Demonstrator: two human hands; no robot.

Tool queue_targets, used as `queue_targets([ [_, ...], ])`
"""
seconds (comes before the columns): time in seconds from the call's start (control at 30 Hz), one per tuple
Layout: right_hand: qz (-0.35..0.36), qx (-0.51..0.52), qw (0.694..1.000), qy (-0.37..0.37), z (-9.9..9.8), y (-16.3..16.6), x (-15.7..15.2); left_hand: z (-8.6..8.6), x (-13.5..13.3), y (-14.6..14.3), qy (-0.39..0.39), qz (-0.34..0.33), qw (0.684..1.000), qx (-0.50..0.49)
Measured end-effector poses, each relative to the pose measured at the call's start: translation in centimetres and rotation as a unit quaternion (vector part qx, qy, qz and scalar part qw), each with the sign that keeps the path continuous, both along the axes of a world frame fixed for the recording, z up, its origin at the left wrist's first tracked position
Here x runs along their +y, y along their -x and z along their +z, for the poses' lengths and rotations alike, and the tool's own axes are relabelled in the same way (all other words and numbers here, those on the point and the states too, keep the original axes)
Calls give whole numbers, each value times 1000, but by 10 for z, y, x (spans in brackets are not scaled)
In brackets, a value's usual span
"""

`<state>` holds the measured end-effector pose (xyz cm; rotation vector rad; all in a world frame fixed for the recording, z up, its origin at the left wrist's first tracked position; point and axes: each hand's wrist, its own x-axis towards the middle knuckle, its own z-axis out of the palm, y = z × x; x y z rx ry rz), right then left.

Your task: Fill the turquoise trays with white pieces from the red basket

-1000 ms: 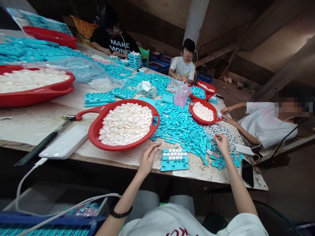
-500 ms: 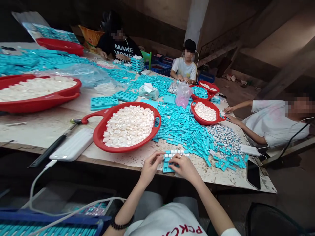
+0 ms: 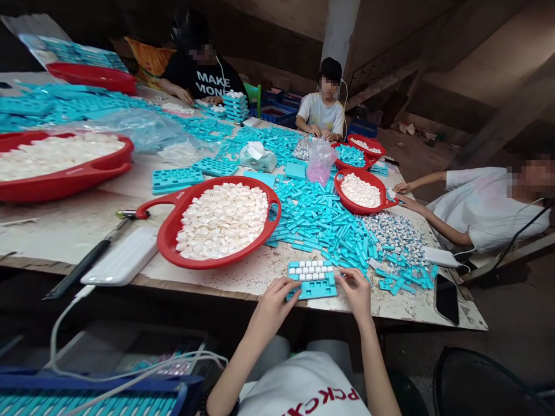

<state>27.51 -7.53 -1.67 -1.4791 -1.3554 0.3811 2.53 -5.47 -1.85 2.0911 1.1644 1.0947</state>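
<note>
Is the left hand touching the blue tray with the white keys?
Touching. The head view shows the left hand with its fingers resting over the left end of the blue keycap tray.

Dim room, light low, bare concrete walls (image 3: 489, 75) upper right. Pale pillar (image 3: 340, 34) top center, wooden beam (image 3: 381, 84) slanting beside it. Blue plastic crates (image 3: 280, 104) upper middle. Dark floor (image 3: 511, 312) at right, white scraps (image 3: 405, 127) further back, black stool (image 3: 472, 387) lower right.
</note>
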Motion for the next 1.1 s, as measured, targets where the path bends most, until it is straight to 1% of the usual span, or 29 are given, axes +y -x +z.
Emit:
queue_targets([
  [0.1, -14, -4, 1000, 19, -8, -17, -7, 5, 1, 1, -6, 6, 999, 36],
  [0.23, 9, -39, 998, 40, -11, -20, -10, 9, 2, 2, -8, 18, 997, 77],
  [0.33, 9, -79, 996, 45, -12, -17, -8, 8, 3, 1, -8, 11, 998, 64],
  [0.43, 6, -98, 994, 37, -14, -15, -8, 8, 2, 0, -1, 16, 998, 56],
  [0.57, 6, -102, 994, 33, -15, -16, -9, 11, -1, -1, 10, 32, 997, 72],
  [0.67, 10, -101, 994, 36, -14, -16, -10, 13, -1, -1, 16, 27, 996, 78],
  [0.8, 10, -98, 994, 42, -13, -16, -10, 15, -1, -1, 21, 18, 998, 62],
  [1.1, 9, -103, 994, 47, -9, -15, -11, 11, 2, 1, 56, 14, 998, 20],
])
